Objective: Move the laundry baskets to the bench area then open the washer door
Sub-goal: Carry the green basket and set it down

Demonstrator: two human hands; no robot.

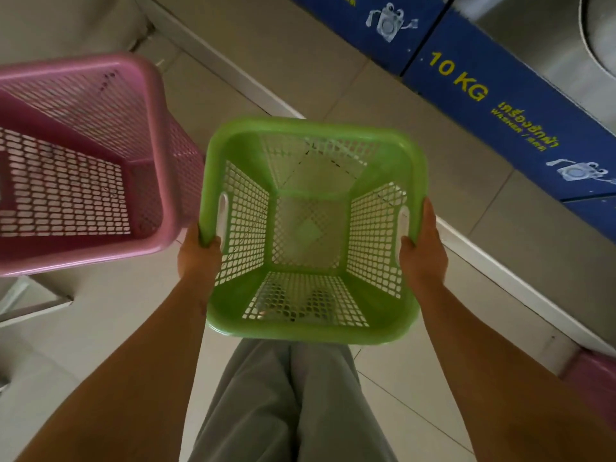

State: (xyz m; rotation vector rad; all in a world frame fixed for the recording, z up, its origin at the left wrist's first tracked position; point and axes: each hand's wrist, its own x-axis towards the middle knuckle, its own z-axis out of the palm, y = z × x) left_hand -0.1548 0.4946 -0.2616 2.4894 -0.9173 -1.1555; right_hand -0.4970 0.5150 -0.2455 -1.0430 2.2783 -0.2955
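An empty green laundry basket (383, 135) with mesh walls hangs in front of me above the tiled floor. My left hand (196, 258) grips its left rim beside the handle slot. On the opposite rim, my right hand (423, 255) holds it the same way. A larger pink laundry basket (153, 105), also empty, stands to the left, close to the green one. At the upper right runs a row of washers; one blue panel (493, 105) reads "10 KG", and part of a round steel washer door (600, 38) shows at the corner.
A raised tiled step (333, 78) runs along the foot of the washers. A pale bench edge or ledge (33, 305) shows at the lower left under the pink basket. Another pink object (596, 378) sits at the right edge. My grey trousers (293, 401) are below the green basket.
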